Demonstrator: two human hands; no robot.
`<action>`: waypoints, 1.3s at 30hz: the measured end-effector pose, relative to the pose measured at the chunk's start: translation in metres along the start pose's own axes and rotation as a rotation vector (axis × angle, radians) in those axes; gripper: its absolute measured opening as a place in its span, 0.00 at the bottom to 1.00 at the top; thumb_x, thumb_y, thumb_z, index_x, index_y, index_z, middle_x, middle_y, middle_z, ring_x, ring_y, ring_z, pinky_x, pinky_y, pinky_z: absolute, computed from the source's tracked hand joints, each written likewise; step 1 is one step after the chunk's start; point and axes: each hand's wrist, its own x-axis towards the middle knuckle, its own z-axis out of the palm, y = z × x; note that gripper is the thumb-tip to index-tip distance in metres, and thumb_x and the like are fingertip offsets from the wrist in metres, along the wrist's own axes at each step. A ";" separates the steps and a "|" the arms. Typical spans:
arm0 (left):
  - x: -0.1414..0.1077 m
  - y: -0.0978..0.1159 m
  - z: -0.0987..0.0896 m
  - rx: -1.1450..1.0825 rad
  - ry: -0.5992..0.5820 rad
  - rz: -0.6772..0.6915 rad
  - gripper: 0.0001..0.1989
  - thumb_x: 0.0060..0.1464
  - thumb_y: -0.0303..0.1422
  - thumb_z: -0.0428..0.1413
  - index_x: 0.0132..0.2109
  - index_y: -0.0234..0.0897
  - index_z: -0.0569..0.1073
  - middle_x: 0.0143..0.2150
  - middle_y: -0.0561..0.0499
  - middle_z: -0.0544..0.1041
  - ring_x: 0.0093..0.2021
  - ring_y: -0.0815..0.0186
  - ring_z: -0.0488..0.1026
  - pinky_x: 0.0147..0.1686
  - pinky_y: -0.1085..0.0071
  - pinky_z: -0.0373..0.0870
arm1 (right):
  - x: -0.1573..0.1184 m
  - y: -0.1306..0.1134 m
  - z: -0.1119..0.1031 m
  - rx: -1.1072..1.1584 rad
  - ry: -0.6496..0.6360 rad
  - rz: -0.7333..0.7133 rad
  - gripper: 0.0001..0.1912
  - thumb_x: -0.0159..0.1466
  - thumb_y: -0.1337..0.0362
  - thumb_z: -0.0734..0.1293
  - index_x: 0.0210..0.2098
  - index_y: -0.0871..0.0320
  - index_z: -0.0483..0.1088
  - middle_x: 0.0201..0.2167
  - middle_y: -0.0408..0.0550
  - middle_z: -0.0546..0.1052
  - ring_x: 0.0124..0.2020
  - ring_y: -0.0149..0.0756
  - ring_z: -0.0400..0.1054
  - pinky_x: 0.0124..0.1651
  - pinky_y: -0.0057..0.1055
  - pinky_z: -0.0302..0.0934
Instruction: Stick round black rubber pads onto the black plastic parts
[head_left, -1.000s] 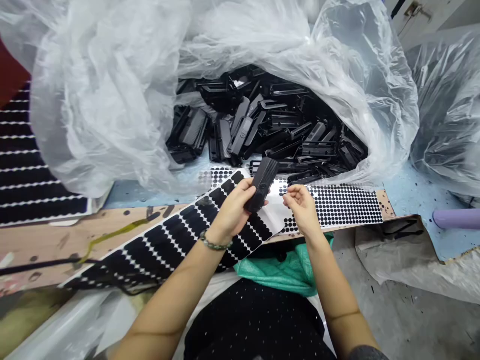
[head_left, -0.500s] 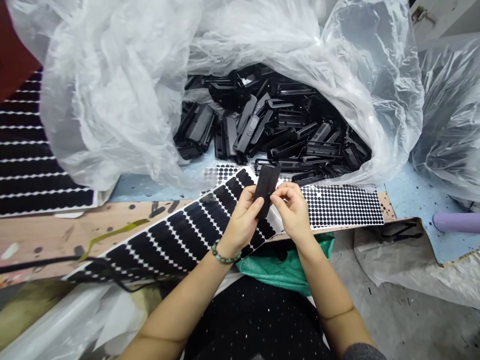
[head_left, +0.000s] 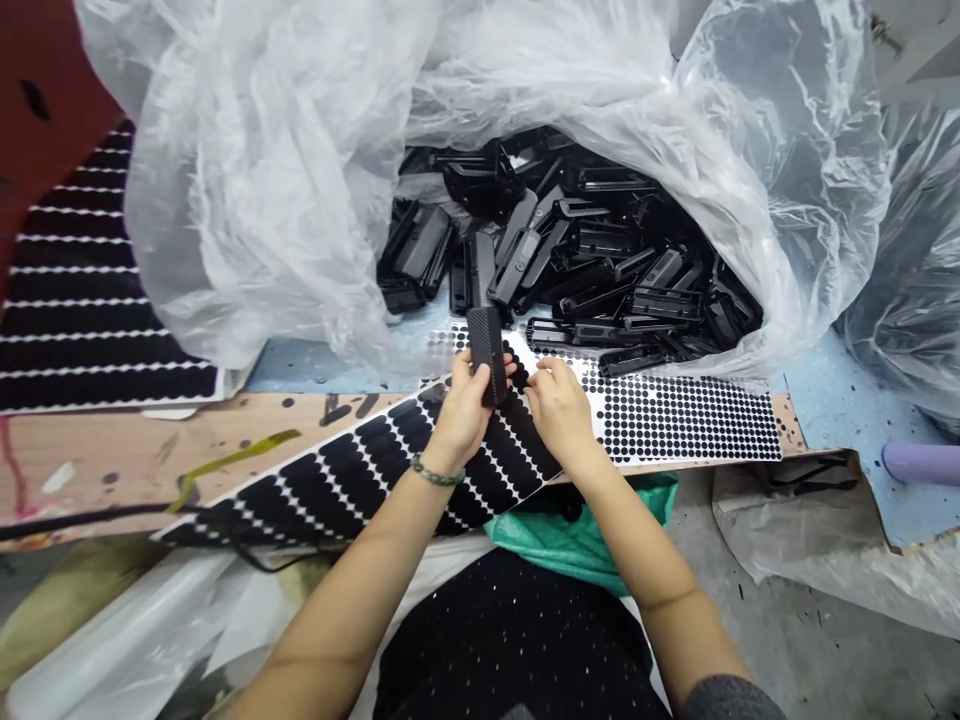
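Observation:
My left hand [head_left: 459,418] is closed around a slim black plastic piece [head_left: 486,350] with a woven, carbon-like texture, held upright with its far end toward the pile. To its right, my right hand [head_left: 562,415] has its thumb and fingers drawn together over the upper end of a sheet of black stickers [head_left: 360,462]. What those fingertips pinch, if anything, is too small to make out. This sheet lies slantwise under both hands, its oblong black stickers in rows with white scalloped gaps. Beyond my hands, many similar black plastic pieces [head_left: 600,245] are heaped in a clear plastic bag [head_left: 292,170].
A white sheet of small black dots [head_left: 690,425] lies partly under the sticker sheet and bag. Another black sticker sheet [head_left: 90,300] is at the left. A yellow strip [head_left: 232,458], a black cable [head_left: 90,522] and a purple cylinder [head_left: 922,464] lie about the bench.
My left hand has moved the black piece left, away from my right hand. The right hand has left the piece and come down to the sticker sheet. The view has shifted slightly.

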 end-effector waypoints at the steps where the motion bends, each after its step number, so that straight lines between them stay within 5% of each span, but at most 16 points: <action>1: 0.002 -0.002 0.000 -0.016 -0.012 -0.024 0.18 0.52 0.41 0.60 0.47 0.43 0.65 0.45 0.49 0.80 0.49 0.61 0.77 0.51 0.61 0.72 | -0.001 0.001 0.000 0.031 -0.002 -0.013 0.07 0.61 0.72 0.62 0.28 0.56 0.67 0.45 0.55 0.72 0.45 0.43 0.68 0.52 0.43 0.64; 6: -0.013 0.007 0.004 -0.123 -0.153 -0.006 0.20 0.48 0.34 0.64 0.49 0.42 0.69 0.52 0.47 0.77 0.56 0.58 0.73 0.55 0.61 0.70 | -0.006 0.005 -0.015 0.581 0.197 0.162 0.06 0.57 0.61 0.68 0.27 0.55 0.67 0.40 0.50 0.71 0.44 0.40 0.68 0.47 0.39 0.66; 11: -0.037 0.014 0.016 -0.140 -0.194 0.076 0.21 0.45 0.32 0.67 0.45 0.47 0.68 0.56 0.51 0.75 0.56 0.60 0.73 0.49 0.64 0.75 | -0.012 -0.011 -0.027 0.959 0.227 0.269 0.13 0.51 0.56 0.73 0.22 0.56 0.67 0.43 0.48 0.70 0.45 0.39 0.67 0.54 0.43 0.63; 25: -0.049 0.014 0.032 -0.110 -0.180 0.180 0.21 0.43 0.32 0.69 0.41 0.46 0.68 0.51 0.53 0.76 0.50 0.62 0.76 0.46 0.64 0.77 | -0.021 -0.024 -0.027 0.880 0.296 0.185 0.13 0.52 0.56 0.73 0.21 0.55 0.68 0.43 0.47 0.70 0.42 0.37 0.66 0.52 0.43 0.64; 34: -0.054 0.013 0.032 -0.039 -0.162 0.223 0.20 0.45 0.35 0.68 0.41 0.47 0.66 0.52 0.54 0.75 0.52 0.61 0.74 0.53 0.59 0.73 | -0.033 -0.030 -0.030 0.504 0.429 0.096 0.07 0.56 0.58 0.71 0.30 0.53 0.70 0.50 0.51 0.67 0.46 0.41 0.67 0.57 0.48 0.62; 37: -0.056 0.012 0.036 -0.047 -0.149 0.221 0.20 0.45 0.36 0.68 0.41 0.48 0.66 0.52 0.55 0.75 0.51 0.62 0.75 0.51 0.61 0.74 | -0.037 -0.030 -0.030 0.565 0.461 0.155 0.22 0.53 0.57 0.73 0.46 0.49 0.67 0.59 0.52 0.61 0.46 0.39 0.68 0.54 0.45 0.66; 39: -0.059 0.010 0.038 -0.064 -0.160 0.213 0.20 0.45 0.35 0.68 0.41 0.48 0.66 0.52 0.55 0.75 0.50 0.62 0.76 0.48 0.63 0.76 | -0.037 -0.028 -0.030 0.735 0.417 0.193 0.31 0.52 0.56 0.74 0.53 0.48 0.62 0.57 0.51 0.66 0.44 0.37 0.70 0.49 0.40 0.69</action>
